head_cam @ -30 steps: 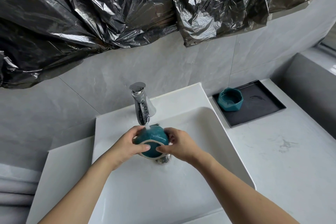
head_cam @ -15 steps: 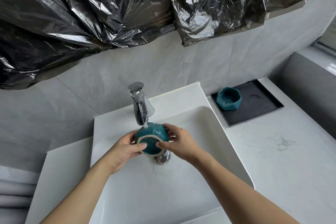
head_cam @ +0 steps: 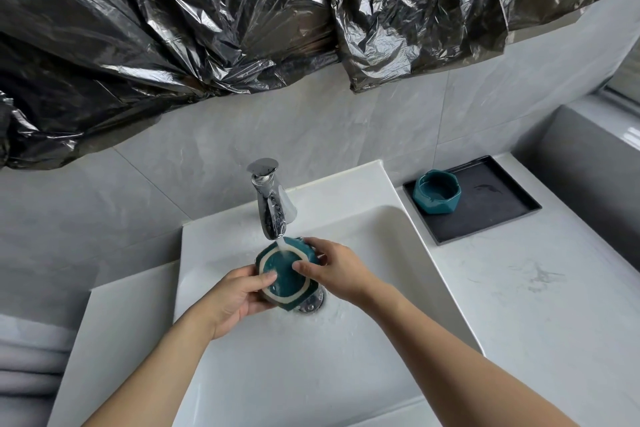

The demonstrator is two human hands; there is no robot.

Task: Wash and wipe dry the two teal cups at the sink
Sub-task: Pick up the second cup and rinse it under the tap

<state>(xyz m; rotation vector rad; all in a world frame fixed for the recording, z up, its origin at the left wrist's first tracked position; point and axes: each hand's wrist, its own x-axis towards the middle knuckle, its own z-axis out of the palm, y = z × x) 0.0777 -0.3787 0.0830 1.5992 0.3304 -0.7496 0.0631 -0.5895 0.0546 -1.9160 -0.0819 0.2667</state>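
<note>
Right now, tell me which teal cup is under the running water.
The teal cup held over the sink, gripped by the left hand and right hand with its underside up beneath the faucet. The other teal cup sits upright on the black tray.

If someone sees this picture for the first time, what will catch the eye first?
Probably both hands, left and right, holding a teal cup bottom-up under the running tap in the white sink. Next, the crumpled black plastic hanging across the wall above. Then the second cup, upright on a dark tray at the right.
</note>
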